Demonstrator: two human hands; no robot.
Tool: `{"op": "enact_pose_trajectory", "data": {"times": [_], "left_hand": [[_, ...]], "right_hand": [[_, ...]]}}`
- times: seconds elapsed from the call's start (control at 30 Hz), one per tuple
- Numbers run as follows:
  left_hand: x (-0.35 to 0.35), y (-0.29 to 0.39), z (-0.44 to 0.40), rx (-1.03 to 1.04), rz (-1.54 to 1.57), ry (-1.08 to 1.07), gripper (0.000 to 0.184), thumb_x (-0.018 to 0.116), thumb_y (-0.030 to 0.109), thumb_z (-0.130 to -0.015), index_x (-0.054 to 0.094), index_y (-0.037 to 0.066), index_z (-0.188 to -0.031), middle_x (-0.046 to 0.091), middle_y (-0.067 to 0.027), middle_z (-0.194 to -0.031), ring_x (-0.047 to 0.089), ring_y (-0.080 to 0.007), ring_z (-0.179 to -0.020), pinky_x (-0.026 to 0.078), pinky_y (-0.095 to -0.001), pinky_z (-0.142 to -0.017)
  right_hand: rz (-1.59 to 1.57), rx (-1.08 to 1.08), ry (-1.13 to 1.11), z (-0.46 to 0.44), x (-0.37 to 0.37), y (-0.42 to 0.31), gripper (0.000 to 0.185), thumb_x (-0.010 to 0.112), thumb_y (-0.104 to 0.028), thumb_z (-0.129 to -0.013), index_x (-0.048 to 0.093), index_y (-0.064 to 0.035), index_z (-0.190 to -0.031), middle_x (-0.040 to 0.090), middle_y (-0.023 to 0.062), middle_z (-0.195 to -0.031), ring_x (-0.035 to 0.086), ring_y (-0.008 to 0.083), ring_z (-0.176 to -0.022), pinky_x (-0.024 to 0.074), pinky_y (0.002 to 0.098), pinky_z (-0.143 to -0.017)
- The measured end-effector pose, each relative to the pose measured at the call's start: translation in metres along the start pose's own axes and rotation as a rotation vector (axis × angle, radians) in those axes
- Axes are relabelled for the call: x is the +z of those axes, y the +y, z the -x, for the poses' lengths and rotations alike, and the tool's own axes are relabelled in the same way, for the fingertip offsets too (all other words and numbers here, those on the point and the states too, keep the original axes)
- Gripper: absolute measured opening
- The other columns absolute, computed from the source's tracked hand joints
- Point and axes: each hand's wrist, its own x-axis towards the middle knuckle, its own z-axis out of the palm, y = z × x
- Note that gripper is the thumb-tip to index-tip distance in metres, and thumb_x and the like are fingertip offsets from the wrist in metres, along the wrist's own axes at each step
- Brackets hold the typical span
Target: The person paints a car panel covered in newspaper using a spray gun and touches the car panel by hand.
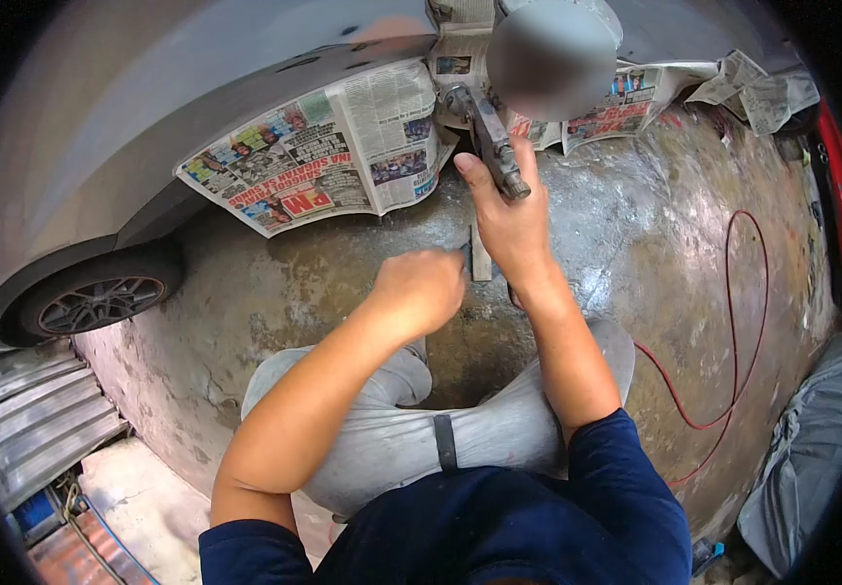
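Note:
A spray gun [491, 136] with a large pale cup [601, 19] on it is in my right hand [518, 219], thumb and forefinger around its rear end. The cup's middle is blurred. My left hand [423, 290] is closed in a fist to the left of it, beside a thin flat strip [481, 253]; what its fingers hold, if anything, is hidden. The two hands are apart. Beyond them, newspaper sheets [318, 161] hang along the lower edge of a grey car [157, 107].
A car wheel [99, 300] stands at the left, above corrugated metal sheets [36, 419]. A red hose [735, 331] loops over the concrete floor [274, 283] at the right. Grey cloth [801, 458] lies at the right edge, below a red object [838, 175].

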Motion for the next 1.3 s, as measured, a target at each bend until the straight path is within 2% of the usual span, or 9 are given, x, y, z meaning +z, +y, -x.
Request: {"op": "enact_pose_trajectory", "data": {"times": [0.1, 0.2, 0.4, 0.5, 0.7, 0.8, 1.0, 1.13, 1.3], "left_hand": [[0.009, -0.017, -0.008, -0.072, 0.198, 0.151, 0.034, 0.057, 0.025, -0.097, 0.067, -0.002, -0.114, 0.073, -0.0232, -0.1, 0.071, -0.0398, -0.094, 0.055, -0.0485, -0.085], [0.012, -0.03, -0.02, -0.115, 0.579, 0.105, 0.028, 0.056, 0.019, -0.098, 0.064, -0.002, -0.114, 0.072, -0.0245, -0.106, 0.072, -0.033, -0.101, 0.054, -0.0454, -0.087], [0.011, -0.039, -0.022, -0.057, 1.156, -0.05, 0.031, 0.06, 0.018, -0.101, 0.062, 0.0, -0.126, 0.068, -0.005, -0.114, 0.065, -0.0142, -0.1, 0.055, -0.0322, -0.083], [0.015, -0.037, -0.024, -0.052, 1.233, -0.027, 0.025, 0.058, 0.008, -0.096, 0.064, 0.003, -0.12, 0.068, -0.0023, -0.106, 0.061, -0.0131, -0.089, 0.049, -0.0299, -0.078], [0.01, -0.029, -0.024, -0.043, 1.234, 0.014, 0.027, 0.06, 0.01, -0.095, 0.065, 0.002, -0.12, 0.069, -0.0053, -0.105, 0.061, -0.014, -0.089, 0.05, -0.0306, -0.078], [0.03, -0.04, -0.033, 0.031, 0.895, 0.056, 0.032, 0.061, 0.012, -0.093, 0.066, -0.001, -0.122, 0.073, -0.0147, -0.107, 0.068, -0.0244, -0.095, 0.053, -0.038, -0.084], [0.029, -0.026, -0.02, 0.007, 0.398, -0.212, 0.04, 0.057, 0.012, -0.09, 0.066, 0.0, -0.126, 0.069, -0.0275, -0.119, 0.066, -0.0423, -0.115, 0.05, -0.0497, -0.099], [0.016, -0.008, -0.009, -0.043, 0.27, -0.247, 0.039, 0.056, 0.016, -0.091, 0.068, 0.007, -0.127, 0.071, -0.023, -0.12, 0.067, -0.0391, -0.114, 0.051, -0.0493, -0.099], [0.014, -0.002, -0.008, 0.024, 0.25, -0.168, 0.034, 0.057, 0.02, -0.092, 0.071, 0.003, -0.117, 0.072, -0.0241, -0.111, 0.068, -0.0412, -0.107, 0.052, -0.0509, -0.094]], "right_hand": [[-0.009, -0.009, -0.041, 0.002, 0.005, -0.007, 0.039, 0.075, -0.029, -0.096, 0.057, -0.0031, -0.118, 0.073, 0.0195, -0.1, 0.073, 0.0332, -0.09, 0.0541, 0.0405, -0.078], [-0.049, 0.014, -0.079, 0.004, 0.011, -0.017, 0.039, 0.076, -0.028, -0.095, 0.058, -0.0024, -0.117, 0.074, 0.0192, -0.098, 0.074, 0.0328, -0.09, 0.0544, 0.0398, -0.078], [-0.117, 0.134, -0.196, 0.01, 0.018, -0.023, 0.041, 0.077, -0.029, -0.094, 0.059, -0.0023, -0.119, 0.074, 0.0196, -0.098, 0.074, 0.0299, -0.091, 0.0548, 0.0389, -0.079], [-0.127, 0.133, -0.225, 0.011, 0.017, -0.023, 0.043, 0.076, -0.029, -0.094, 0.059, -0.0024, -0.123, 0.074, 0.0204, -0.099, 0.075, 0.0292, -0.094, 0.0549, 0.0387, -0.08], [-0.064, 0.029, -0.188, 0.012, 0.018, -0.022, 0.043, 0.076, -0.028, -0.095, 0.058, -0.0017, -0.124, 0.073, 0.0212, -0.103, 0.074, 0.0322, -0.095, 0.055, 0.0392, -0.08], [-0.054, 0.012, -0.165, 0.013, 0.017, -0.021, 0.041, 0.075, -0.026, -0.095, 0.057, -0.0014, -0.122, 0.073, 0.0208, -0.102, 0.073, 0.034, -0.094, 0.0549, 0.0398, -0.079], [-0.042, 0.015, -0.121, 0.015, 0.012, -0.023, 0.039, 0.075, -0.025, -0.096, 0.056, -0.0015, -0.12, 0.072, 0.0193, -0.1, 0.072, 0.0321, -0.089, 0.0544, 0.0394, -0.078], [-0.045, 0.067, -0.094, 0.017, 0.005, -0.021, 0.039, 0.075, -0.024, -0.096, 0.056, -0.0018, -0.122, 0.072, 0.0173, -0.099, 0.071, 0.028, -0.088, 0.0542, 0.0378, -0.078], [-0.13, 0.1, -0.041, 0.018, -0.001, -0.018, 0.042, 0.075, -0.023, -0.097, 0.059, -0.0027, -0.13, 0.073, 0.0141, -0.1, 0.07, 0.0225, -0.09, 0.0542, 0.036, -0.081]]}}
